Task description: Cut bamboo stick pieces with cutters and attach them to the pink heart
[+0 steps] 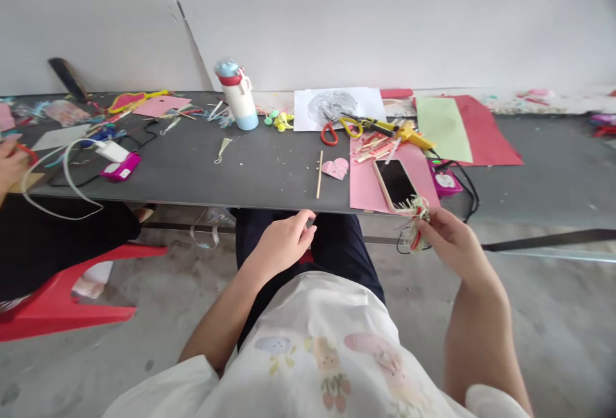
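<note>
My right hand [452, 238] pinches a small bundle of pale green fringed strips [418, 225] with a red strand in it. The bundle is just past the table's front edge, overlapping the lower end of a smartphone [395, 182] in view. That phone lies on a pink paper sheet [360, 190]. My left hand [286, 241] hovers over my lap below the table edge, fingers loosely bent, thumb apart, with nothing visible in it. On the table ahead of it lie a thin wooden stick [319, 174] and a pink paper heart [335, 168].
Orange-handled scissors [329, 134], yellow-handled pliers [373, 124] and a yellow glue gun [414, 136] lie at the right, near red paper [486, 132]. A bottle [239, 100] stands at the back. Leftward are a white cable [70, 177] and another person's hand [12, 164].
</note>
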The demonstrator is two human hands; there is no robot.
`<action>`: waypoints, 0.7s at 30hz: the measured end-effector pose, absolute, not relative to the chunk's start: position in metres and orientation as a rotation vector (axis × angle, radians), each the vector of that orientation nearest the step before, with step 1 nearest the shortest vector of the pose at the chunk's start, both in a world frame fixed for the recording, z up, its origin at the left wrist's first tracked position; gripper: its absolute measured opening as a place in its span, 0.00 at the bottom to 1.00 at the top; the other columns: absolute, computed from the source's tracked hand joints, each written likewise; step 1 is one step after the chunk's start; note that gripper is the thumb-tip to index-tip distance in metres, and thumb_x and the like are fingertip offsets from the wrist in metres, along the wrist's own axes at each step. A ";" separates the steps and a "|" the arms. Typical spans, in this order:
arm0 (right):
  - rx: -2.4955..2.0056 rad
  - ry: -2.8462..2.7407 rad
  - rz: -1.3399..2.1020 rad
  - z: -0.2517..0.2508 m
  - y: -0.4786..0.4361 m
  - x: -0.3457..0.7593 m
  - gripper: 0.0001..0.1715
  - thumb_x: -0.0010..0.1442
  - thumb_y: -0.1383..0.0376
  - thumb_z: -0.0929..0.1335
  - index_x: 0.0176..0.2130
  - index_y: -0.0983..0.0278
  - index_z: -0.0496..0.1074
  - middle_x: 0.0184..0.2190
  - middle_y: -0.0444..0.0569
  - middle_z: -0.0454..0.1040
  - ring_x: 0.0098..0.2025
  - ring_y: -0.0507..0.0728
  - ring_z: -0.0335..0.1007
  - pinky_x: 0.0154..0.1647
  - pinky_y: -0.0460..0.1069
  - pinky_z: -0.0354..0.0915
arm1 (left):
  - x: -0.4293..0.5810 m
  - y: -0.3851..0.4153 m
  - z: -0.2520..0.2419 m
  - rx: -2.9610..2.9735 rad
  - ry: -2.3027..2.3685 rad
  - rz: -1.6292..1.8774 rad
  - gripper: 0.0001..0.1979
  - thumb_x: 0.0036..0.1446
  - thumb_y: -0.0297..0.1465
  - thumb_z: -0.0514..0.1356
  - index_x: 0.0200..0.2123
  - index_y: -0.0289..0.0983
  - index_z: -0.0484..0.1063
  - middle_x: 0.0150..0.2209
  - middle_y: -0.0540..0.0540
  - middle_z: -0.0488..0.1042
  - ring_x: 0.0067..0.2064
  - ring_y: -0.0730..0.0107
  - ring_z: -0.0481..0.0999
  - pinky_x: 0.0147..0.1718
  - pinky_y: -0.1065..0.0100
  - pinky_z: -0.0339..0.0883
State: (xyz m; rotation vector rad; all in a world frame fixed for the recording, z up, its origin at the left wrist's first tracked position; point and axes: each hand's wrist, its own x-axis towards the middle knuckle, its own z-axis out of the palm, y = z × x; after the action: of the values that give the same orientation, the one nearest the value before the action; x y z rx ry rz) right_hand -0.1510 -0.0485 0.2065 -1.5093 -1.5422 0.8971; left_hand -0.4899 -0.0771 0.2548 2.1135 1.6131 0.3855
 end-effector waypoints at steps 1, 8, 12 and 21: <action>-1.479 -1.499 0.937 0.209 -0.049 -0.145 0.20 0.56 0.48 0.71 0.39 0.61 0.72 0.30 0.44 0.73 0.32 0.52 0.67 0.33 0.46 0.65 | -0.482 -0.074 0.253 2.113 1.583 0.392 0.13 0.67 0.34 0.51 0.52 0.42 0.67 0.36 0.51 0.78 0.32 0.68 0.77 0.32 0.68 0.61; -1.410 -1.199 1.083 0.226 -0.021 -0.116 0.13 0.55 0.55 0.73 0.36 0.61 0.73 0.27 0.43 0.72 0.29 0.51 0.66 0.30 0.45 0.64 | -0.411 -0.028 0.230 2.074 1.260 0.541 0.17 0.64 0.31 0.53 0.56 0.40 0.63 0.41 0.48 0.78 0.32 0.71 0.77 0.36 0.69 0.67; -1.383 -1.189 1.087 0.222 0.015 -0.121 0.13 0.51 0.55 0.74 0.34 0.60 0.73 0.27 0.42 0.73 0.27 0.50 0.66 0.27 0.45 0.64 | -0.365 0.013 0.218 2.017 1.205 0.692 0.20 0.62 0.28 0.54 0.57 0.37 0.60 0.50 0.40 0.74 0.42 0.67 0.78 0.44 0.65 0.70; -1.368 -1.079 1.205 0.201 0.048 -0.132 0.18 0.46 0.53 0.76 0.33 0.60 0.74 0.25 0.43 0.76 0.26 0.52 0.71 0.27 0.47 0.69 | -0.315 0.051 0.201 1.563 1.294 0.758 0.26 0.55 0.25 0.60 0.57 0.37 0.60 0.56 0.35 0.69 0.53 0.57 0.75 0.54 0.54 0.68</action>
State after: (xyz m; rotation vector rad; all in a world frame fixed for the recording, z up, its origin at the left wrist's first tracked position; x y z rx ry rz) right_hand -0.1324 0.0478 0.2012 -1.3682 -1.0785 1.2047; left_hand -0.3151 0.0513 0.2011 1.5629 1.2938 0.7576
